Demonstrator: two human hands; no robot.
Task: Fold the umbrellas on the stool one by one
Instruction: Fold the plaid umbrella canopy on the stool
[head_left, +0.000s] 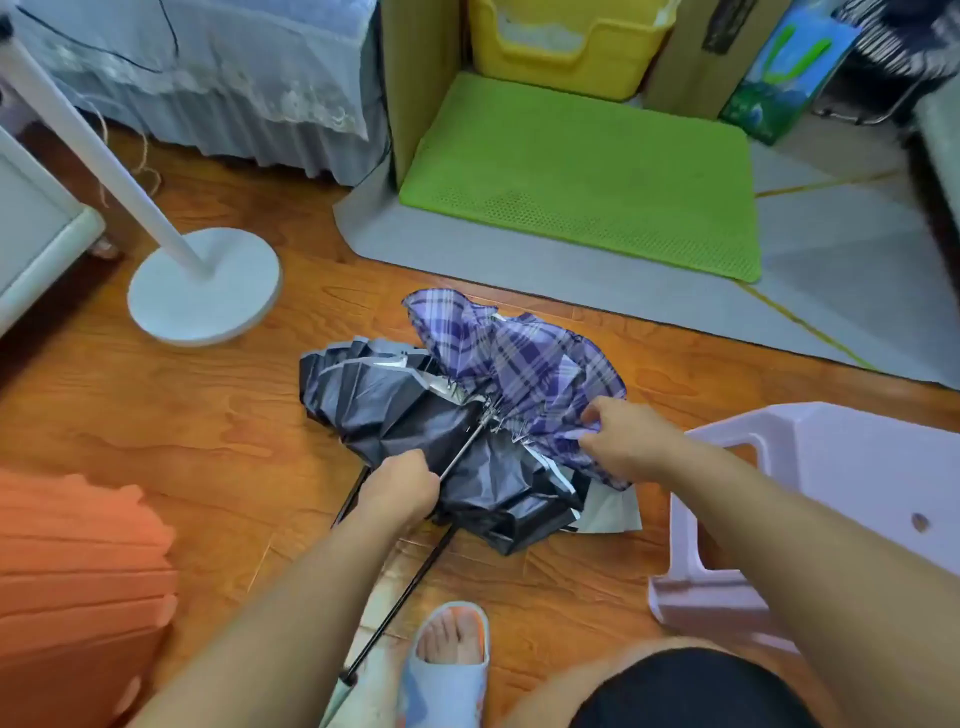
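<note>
A purple plaid umbrella with a black underside lies crumpled and half collapsed on the wooden floor, its metal shaft slanting toward me. My left hand grips the shaft near its lower end. My right hand pinches the plaid canopy fabric at the umbrella's right edge. A second black shaft runs from under the canopy down to my feet. The pale lilac plastic stool stands at the right, partly behind my right arm, with nothing visible on its seat.
A white fan stand base sits on the floor at the left. A green mat on a grey rug, a yellow bin and boxes lie beyond. An orange pleated object is at the lower left. My slippered foot is below.
</note>
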